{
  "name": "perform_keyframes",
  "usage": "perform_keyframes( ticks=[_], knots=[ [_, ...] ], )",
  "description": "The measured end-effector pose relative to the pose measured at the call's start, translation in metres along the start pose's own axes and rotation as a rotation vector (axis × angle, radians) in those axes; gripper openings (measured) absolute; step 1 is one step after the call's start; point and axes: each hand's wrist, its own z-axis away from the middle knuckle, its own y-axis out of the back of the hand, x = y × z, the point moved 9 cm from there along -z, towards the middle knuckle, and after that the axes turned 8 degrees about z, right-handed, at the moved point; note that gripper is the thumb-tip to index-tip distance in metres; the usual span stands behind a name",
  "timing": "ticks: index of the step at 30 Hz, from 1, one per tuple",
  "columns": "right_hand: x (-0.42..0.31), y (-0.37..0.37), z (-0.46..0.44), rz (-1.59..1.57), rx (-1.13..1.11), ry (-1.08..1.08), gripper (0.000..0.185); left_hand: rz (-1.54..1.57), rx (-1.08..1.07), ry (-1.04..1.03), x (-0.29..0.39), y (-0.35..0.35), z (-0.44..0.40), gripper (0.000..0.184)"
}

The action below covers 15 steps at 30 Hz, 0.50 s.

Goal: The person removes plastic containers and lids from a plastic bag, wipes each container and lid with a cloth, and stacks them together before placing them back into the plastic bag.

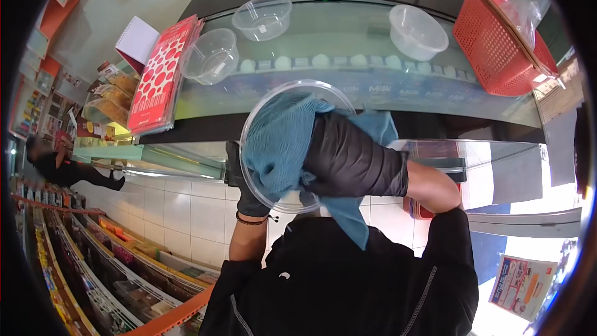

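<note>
My right hand (351,158), in a black glove, presses a blue cloth (277,130) into a clear round plastic bowl (309,81). Its fingers are wrapped in the cloth and partly hidden. One corner of the cloth hangs down over the rim, and another sticks out beyond my wrist. On the bowl's left side, my left hand (239,180), also black-gloved, grips it; most of those fingers are behind the bowl. Both hands are at the near edge of a glass-topped counter (348,18). Two clear bowls (211,56) (262,18) stand at the counter's left, and a third bowl (418,32) at its right.
A red plastic basket (497,43) holding a clear bag stands at the counter's right end. At the left are red dotted packs (163,78) and a white notepad (137,42). Shelves of goods (118,267) line the lower left. Another person (59,165) is farther off.
</note>
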Motion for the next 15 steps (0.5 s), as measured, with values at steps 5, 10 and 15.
perform_keyframes(
  ticks=[5, 10, 15],
  knots=[
    [0.031, -0.028, -0.023, 0.635, -0.001, -0.086, 0.008, 0.008, 0.044, -0.123, 0.029, 0.025, -0.031, 0.083],
    [0.038, -0.054, -0.042, 0.746, -0.155, 0.03, 0.01, -0.132, -0.055, -0.222, 0.06, 0.031, -0.06, 0.084],
    [0.047, -0.057, -0.062, 0.054, -0.381, -0.041, 0.033, -0.517, -0.333, -0.386, 0.092, -0.012, -0.088, 0.086]
  ],
)
